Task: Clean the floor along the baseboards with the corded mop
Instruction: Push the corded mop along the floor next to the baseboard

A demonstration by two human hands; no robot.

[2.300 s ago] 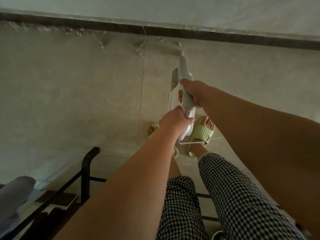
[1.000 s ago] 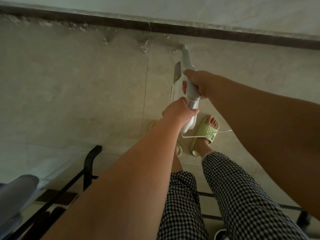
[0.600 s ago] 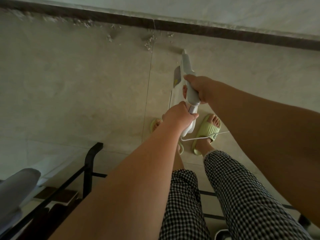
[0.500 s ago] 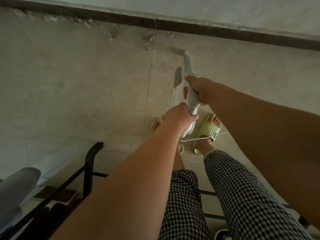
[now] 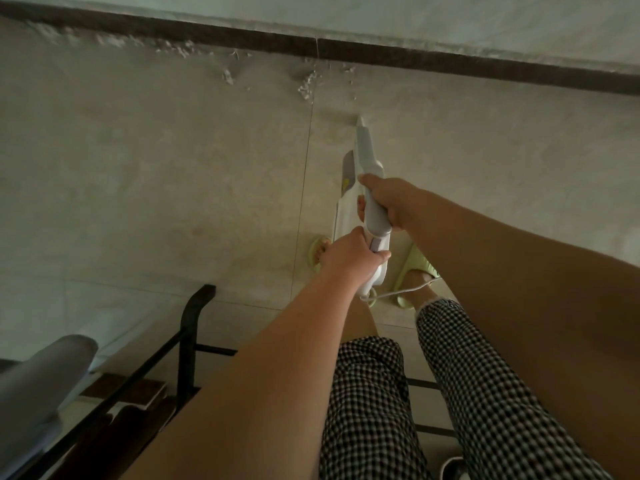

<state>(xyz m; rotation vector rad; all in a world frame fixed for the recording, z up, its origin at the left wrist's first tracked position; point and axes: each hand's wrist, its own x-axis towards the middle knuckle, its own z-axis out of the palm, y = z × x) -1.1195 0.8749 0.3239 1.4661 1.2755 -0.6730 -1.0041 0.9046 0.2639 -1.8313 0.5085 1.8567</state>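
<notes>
The white corded mop (image 5: 367, 157) stands nearly upright below me, its handle pointing up at the camera and its head hidden under the body. My right hand (image 5: 389, 202) grips the upper handle. My left hand (image 5: 346, 254) grips the handle's end just below it. A thin white cord (image 5: 401, 292) leaves the handle end and runs right across my sandal. The dark baseboard (image 5: 415, 60) runs along the wall at the top. Pale dust and debris (image 5: 306, 86) lie on the beige tiled floor (image 5: 156, 168) beside the baseboard, ahead and to the left of the mop.
My feet in green sandals (image 5: 415, 268) stand either side of the mop. A black metal frame (image 5: 190, 327) stands at the lower left, with a grey rounded object (image 5: 41, 379) beside it. A dark shoe (image 5: 453, 467) shows at the bottom edge.
The mop's tip has drawn back from the baseboard toward me and shifted slightly right. Both hands keep the same grip on the handle.
</notes>
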